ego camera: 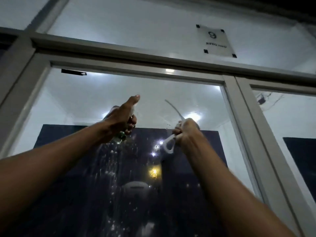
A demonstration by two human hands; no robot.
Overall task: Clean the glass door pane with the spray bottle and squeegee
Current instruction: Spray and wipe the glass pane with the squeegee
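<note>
Large clear glass door pane (82,100) in a pale grey metal frame (230,93), seen from below, with runs of droplets down its dark lower half; wetting apparently under way, wiping not yet begun

Above the frame, a small square frosted sign (215,41) with a mirrored number

Both bare arms raised toward the upper middle of the pane, probably so that liquid lands high and drains downward

Left hand (122,119) wrapped around a small clear spray bottle with greenish liquid (120,138), nozzle end toward the glass, bottom poking out below the palm; fingers (130,124) curled tight round the body, one digit stretched straight up over the top, likely for pumping the head

Right hand (185,131) closed in a fist on the handle of a white plastic squeegee (168,145), looped handle end hanging out beneath the fingers (177,132), thin blade edge curving up above the knuckles close to the glass; actual contact with the pane not discernible

Squeegee held just beside the sprayed patch, seemingly ready for a stroke once spraying ends
</note>
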